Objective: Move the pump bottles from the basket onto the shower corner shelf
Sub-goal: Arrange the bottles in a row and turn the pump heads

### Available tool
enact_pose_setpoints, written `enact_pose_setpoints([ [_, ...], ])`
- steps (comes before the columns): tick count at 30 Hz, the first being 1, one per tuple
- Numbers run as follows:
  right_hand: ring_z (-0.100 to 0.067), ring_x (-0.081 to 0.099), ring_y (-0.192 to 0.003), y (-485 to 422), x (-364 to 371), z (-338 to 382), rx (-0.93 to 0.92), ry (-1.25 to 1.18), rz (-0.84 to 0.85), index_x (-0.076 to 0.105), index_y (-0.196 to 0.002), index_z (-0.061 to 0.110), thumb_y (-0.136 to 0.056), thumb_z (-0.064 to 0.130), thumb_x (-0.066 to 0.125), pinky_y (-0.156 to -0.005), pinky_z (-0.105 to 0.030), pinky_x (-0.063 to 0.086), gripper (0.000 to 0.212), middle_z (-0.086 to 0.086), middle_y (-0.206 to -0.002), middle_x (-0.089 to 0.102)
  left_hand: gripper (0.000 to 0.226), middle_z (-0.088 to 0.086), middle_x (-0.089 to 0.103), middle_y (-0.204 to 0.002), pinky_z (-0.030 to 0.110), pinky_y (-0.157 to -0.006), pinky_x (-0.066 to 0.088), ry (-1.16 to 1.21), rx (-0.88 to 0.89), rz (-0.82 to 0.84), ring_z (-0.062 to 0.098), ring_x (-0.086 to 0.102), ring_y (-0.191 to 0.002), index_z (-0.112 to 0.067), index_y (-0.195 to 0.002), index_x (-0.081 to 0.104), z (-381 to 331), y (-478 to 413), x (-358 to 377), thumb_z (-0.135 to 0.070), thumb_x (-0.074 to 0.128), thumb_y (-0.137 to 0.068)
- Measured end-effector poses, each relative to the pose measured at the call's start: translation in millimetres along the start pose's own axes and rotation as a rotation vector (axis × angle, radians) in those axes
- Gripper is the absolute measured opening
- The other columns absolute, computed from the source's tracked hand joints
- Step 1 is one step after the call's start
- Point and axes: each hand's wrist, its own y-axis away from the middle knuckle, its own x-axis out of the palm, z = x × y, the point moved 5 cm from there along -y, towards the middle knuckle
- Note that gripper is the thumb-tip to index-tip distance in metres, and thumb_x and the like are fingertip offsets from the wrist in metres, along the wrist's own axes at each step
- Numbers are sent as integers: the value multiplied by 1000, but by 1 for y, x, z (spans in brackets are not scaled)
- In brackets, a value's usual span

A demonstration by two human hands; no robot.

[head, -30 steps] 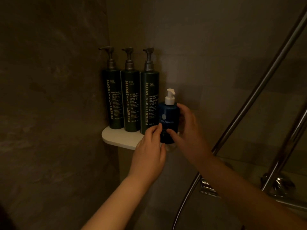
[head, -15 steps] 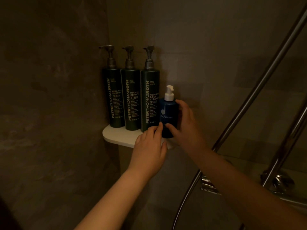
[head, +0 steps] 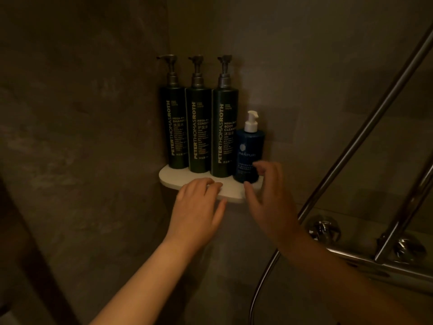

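Note:
Three tall dark green pump bottles (head: 200,134) stand in a row on the white corner shelf (head: 173,178). A short blue pump bottle (head: 249,153) with a white pump stands upright at the shelf's right end, beside them. My right hand (head: 269,198) hovers just in front of the blue bottle, fingers spread, not gripping it. My left hand (head: 199,207) lies with its fingertips on the shelf's front edge, holding nothing. The basket is not in view.
Dark tiled walls meet behind the shelf. Slanted chrome rails (head: 365,127) cross the right side. Below them sit a horizontal chrome bar with valve knobs (head: 323,228) and a shower hose (head: 262,285) hanging down.
My right hand has let go of the blue bottle and drawn back a little. My left hand has slipped off the bottle down to the shelf's edge. The bottle now stands alone.

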Motion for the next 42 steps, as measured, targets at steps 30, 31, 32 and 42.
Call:
enact_pose_setpoints([
  [30,-24,45,-111,36,12,60,164,491,478,48,-124,11,-84,9,55,-86,-30,38,41,-9,-124,46,70,2,27,-148,32,-109,22,45,82,264,17,21,-136,-21,-147,17,7,15,7,-27,52,-86],
  [31,-24,46,-111,36,12,61,170,493,485,48,-125,10,-83,9,56,-86,-30,38,42,-9,-125,46,71,2,27,-149,33,-109,22,41,80,272,18,21,-136,-21,-148,17,8,15,7,-28,52,-86],
  [32,-25,45,-112,36,12,61,177,495,494,47,-126,10,-83,9,57,-86,-30,38,44,-9,-125,45,71,2,26,-149,33,-109,22,38,77,284,18,21,-136,-21,-148,18,8,14,6,-28,53,-86],
  [42,-32,16,-141,50,17,60,220,637,729,4,-150,10,-86,14,60,-111,-38,23,85,-12,-155,11,66,5,23,-150,42,-108,25,-69,126,566,22,21,-137,-18,-148,17,3,3,-17,-38,45,-91],
])
